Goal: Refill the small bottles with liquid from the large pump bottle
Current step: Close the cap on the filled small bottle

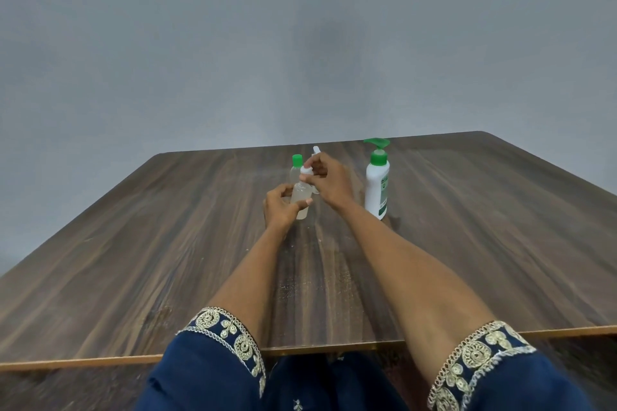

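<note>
A small clear bottle [300, 198] stands on the wooden table [167, 243], and my left hand [282, 207] grips its body. My right hand [329, 178] pinches the white cap [306, 171] on top of that bottle. Just behind it stands a second small clear bottle with a green cap [296, 163], partly hidden by my fingers. A third white-topped item [316, 150] pokes up behind my right hand, mostly hidden. The large white pump bottle [377, 182] with a green pump stands upright to the right, apart from my hands.
A plain grey wall rises beyond the table's far edge. The near table edge [317, 349] runs just above my blue embroidered sleeves.
</note>
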The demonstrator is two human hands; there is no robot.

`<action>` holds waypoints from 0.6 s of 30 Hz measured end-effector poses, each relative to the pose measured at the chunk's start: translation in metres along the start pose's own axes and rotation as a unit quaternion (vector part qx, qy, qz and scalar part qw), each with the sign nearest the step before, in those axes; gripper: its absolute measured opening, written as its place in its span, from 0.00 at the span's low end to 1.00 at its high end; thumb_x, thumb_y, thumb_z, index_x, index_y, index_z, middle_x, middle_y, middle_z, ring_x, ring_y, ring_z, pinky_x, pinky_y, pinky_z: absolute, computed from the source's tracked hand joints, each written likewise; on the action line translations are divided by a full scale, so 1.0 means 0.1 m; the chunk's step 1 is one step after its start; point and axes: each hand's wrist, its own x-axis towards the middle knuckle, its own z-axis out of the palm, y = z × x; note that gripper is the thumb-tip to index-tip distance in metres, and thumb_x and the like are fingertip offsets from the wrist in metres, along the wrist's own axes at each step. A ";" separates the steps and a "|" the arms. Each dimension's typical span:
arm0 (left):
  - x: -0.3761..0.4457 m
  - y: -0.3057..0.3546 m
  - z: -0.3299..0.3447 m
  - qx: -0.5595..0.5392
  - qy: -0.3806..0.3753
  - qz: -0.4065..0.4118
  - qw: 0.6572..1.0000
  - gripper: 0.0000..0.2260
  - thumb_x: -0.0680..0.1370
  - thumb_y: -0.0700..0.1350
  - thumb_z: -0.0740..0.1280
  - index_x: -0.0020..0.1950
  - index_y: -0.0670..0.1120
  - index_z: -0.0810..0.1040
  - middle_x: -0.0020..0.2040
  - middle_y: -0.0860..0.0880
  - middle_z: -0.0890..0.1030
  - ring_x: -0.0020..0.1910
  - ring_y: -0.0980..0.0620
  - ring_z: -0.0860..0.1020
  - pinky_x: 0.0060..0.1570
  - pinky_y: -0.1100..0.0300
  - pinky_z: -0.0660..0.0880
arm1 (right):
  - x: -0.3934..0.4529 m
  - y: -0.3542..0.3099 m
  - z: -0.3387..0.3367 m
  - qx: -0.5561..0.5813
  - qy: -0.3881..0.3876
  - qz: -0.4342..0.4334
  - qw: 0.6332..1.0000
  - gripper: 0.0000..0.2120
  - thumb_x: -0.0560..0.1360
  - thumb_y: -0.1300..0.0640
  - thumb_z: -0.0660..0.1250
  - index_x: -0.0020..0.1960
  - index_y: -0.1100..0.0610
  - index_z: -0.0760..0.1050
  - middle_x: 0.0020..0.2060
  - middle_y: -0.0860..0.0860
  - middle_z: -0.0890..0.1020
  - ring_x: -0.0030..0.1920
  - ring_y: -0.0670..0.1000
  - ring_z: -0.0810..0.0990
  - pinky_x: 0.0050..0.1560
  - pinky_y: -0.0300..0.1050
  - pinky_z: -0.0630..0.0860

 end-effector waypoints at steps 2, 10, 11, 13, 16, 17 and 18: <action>0.00 0.00 0.00 -0.002 -0.002 0.002 1.000 0.19 0.67 0.42 0.76 0.56 0.41 0.79 0.53 0.43 0.81 0.53 0.47 0.77 0.50 0.58 0.72 | 0.02 -0.03 -0.03 -0.026 -0.033 -0.014 0.999 0.07 0.72 0.65 0.73 0.48 0.62 0.77 0.47 0.54 0.83 0.47 0.51 0.81 0.44 0.35 0.76; 0.07 0.02 0.02 0.004 -0.005 0.016 1.000 0.21 0.67 0.43 0.76 0.59 0.41 0.77 0.55 0.43 0.80 0.55 0.47 0.77 0.54 0.54 0.73 | 0.06 -0.09 -0.14 -0.058 -0.043 -0.023 0.997 0.08 0.73 0.63 0.72 0.49 0.62 0.76 0.45 0.57 0.83 0.44 0.48 0.79 0.38 0.24 0.71; 0.08 0.01 0.03 0.007 -0.006 0.020 1.000 0.21 0.68 0.43 0.76 0.59 0.40 0.77 0.55 0.43 0.80 0.55 0.47 0.76 0.54 0.55 0.73 | 0.06 -0.09 -0.15 -0.067 -0.048 -0.028 0.996 0.08 0.73 0.63 0.72 0.50 0.63 0.75 0.46 0.58 0.83 0.44 0.48 0.79 0.38 0.24 0.71; 0.11 -0.03 0.05 0.004 -0.007 0.027 1.000 0.21 0.67 0.43 0.76 0.58 0.40 0.78 0.54 0.42 0.80 0.54 0.47 0.77 0.52 0.55 0.73 | 0.07 -0.10 -0.16 -0.089 -0.059 -0.041 0.993 0.06 0.74 0.64 0.69 0.49 0.63 0.74 0.46 0.59 0.82 0.44 0.52 0.79 0.37 0.26 0.70; 0.14 -0.05 0.10 -0.001 -0.006 0.029 1.000 0.21 0.66 0.42 0.77 0.57 0.39 0.79 0.52 0.41 0.81 0.53 0.45 0.78 0.51 0.54 0.74 | 0.09 -0.11 -0.19 -0.152 -0.088 -0.069 0.982 0.07 0.75 0.67 0.65 0.53 0.63 0.73 0.47 0.59 0.82 0.46 0.57 0.80 0.39 0.35 0.70; 0.15 -0.04 0.11 -0.002 -0.006 0.027 1.000 0.21 0.66 0.42 0.77 0.56 0.39 0.79 0.52 0.41 0.81 0.53 0.45 0.78 0.50 0.54 0.74 | 0.10 -0.10 -0.20 -0.170 -0.103 -0.078 0.977 0.10 0.75 0.68 0.64 0.55 0.62 0.73 0.48 0.59 0.82 0.47 0.57 0.80 0.42 0.39 0.72; 0.15 -0.02 0.11 -0.004 -0.005 0.026 1.000 0.21 0.66 0.41 0.77 0.56 0.38 0.79 0.51 0.41 0.81 0.53 0.45 0.78 0.50 0.54 0.74 | 0.10 -0.10 -0.21 -0.188 -0.119 -0.083 0.971 0.13 0.74 0.70 0.62 0.57 0.60 0.74 0.49 0.59 0.82 0.47 0.55 0.80 0.44 0.42 0.74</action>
